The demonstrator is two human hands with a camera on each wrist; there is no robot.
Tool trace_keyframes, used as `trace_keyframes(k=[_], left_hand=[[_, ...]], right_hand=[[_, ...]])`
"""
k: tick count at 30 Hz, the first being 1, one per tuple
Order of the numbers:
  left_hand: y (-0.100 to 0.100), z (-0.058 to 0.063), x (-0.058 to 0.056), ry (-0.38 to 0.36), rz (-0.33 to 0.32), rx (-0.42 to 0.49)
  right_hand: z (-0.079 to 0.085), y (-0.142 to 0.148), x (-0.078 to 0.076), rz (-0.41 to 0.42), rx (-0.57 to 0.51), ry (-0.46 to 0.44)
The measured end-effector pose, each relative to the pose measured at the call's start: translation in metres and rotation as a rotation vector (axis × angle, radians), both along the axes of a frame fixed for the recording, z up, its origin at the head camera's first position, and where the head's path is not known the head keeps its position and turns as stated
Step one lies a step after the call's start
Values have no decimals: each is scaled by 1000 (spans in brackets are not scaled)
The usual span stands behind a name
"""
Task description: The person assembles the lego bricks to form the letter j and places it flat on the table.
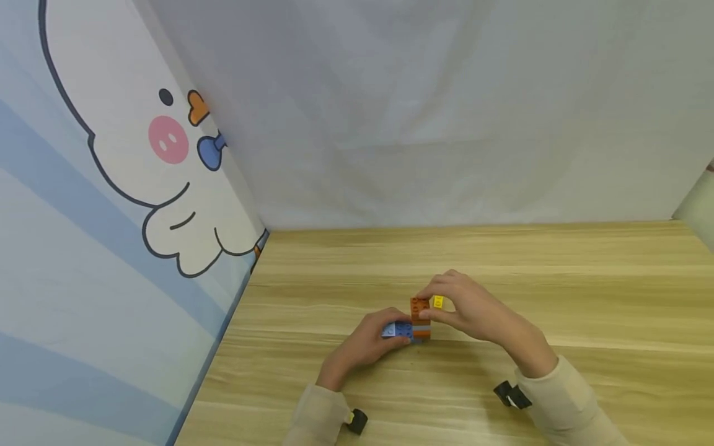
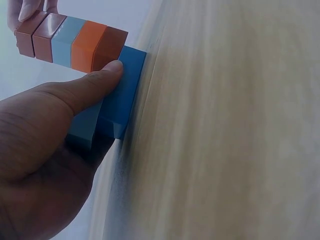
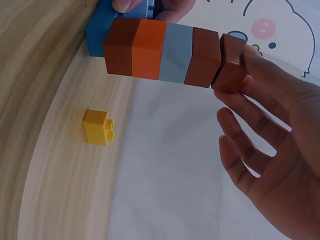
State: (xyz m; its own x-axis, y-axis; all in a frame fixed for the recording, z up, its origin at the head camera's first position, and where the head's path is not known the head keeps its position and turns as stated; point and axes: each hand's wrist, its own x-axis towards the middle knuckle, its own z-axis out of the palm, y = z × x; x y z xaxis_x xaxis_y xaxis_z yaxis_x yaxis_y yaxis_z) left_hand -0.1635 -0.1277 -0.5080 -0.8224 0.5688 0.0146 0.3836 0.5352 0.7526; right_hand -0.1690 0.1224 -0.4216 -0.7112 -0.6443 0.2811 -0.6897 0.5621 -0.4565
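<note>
A tower of brown, orange and grey toy building bricks rises from one end of a blue brick base. My left hand grips the blue base from the side, its thumb lying low against the base in the left wrist view. At the tower's top, my right hand pinches the uppermost brown brick between thumb and fingers. That brick sits slightly tilted, a thin dark gap showing between it and the brown brick beneath. Light blue and blue studded bricks lie between the left thumb and fingers.
One small yellow brick stands on the wooden table just beyond the tower, close to the right fingers. Behind the table hangs a pale cloth. A wall panel with a cartoon print borders the left side.
</note>
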Motion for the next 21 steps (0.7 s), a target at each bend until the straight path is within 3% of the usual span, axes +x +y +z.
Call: trace_keyframes(k=[7, 21], left_hand=[[-2, 4, -1, 5, -4, 8], [-2, 4, 3, 8, 4, 22]], right_hand=[[4, -4, 1, -17, 15, 30], [-3, -4, 9, -40, -34, -19]])
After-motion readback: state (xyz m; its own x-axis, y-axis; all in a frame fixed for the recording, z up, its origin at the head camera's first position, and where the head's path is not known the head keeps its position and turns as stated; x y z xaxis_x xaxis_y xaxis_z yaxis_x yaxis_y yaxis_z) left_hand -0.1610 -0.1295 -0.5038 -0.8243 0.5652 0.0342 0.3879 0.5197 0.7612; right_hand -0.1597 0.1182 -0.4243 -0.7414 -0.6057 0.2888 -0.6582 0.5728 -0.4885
